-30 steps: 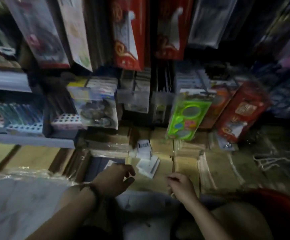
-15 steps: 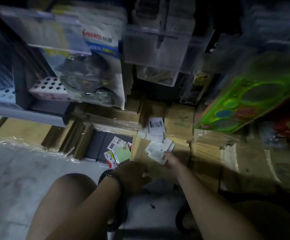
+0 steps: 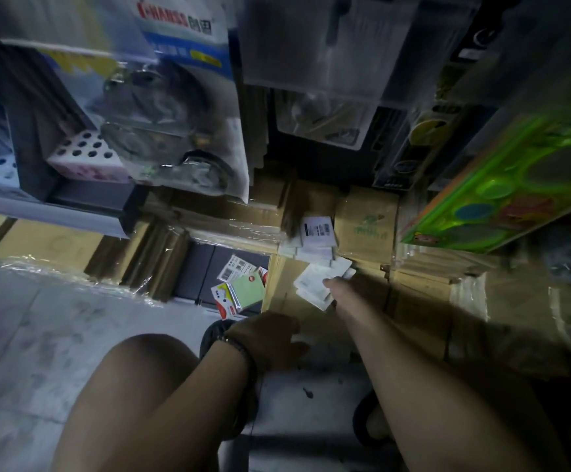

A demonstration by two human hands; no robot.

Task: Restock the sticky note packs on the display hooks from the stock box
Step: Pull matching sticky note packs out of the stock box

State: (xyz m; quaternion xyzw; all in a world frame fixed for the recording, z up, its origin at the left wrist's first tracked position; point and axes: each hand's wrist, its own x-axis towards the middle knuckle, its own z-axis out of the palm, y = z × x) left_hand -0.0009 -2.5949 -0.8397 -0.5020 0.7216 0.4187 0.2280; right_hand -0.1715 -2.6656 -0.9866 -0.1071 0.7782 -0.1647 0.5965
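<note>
A green sticky note pack (image 3: 245,290) lies with a red-and-white carded pack (image 3: 224,303) in a dark gap between cardboard boxes. White packs (image 3: 316,233) are stacked on a brown cardboard box (image 3: 367,229). My right hand (image 3: 340,291) reaches to the loose white packs (image 3: 311,284) just below that stack, with its thumb on top of one and its fingers hidden beneath. My left hand (image 3: 270,338) hangs low over the floor in front of the boxes, fingers loosely curled, holding nothing.
Hanging goods crowd the space above: a blue-headed blister pack (image 3: 175,114), clear pouches (image 3: 314,46) and a green stencil set (image 3: 509,189). Flat wrapped cartons (image 3: 147,264) lean at the left. My knee (image 3: 141,386) and grey floor tiles (image 3: 31,352) fill the lower left.
The view has dropped and moved in on the boxes. My right hand went forward from the floor area to the loose white packs. My left hand stayed low.
</note>
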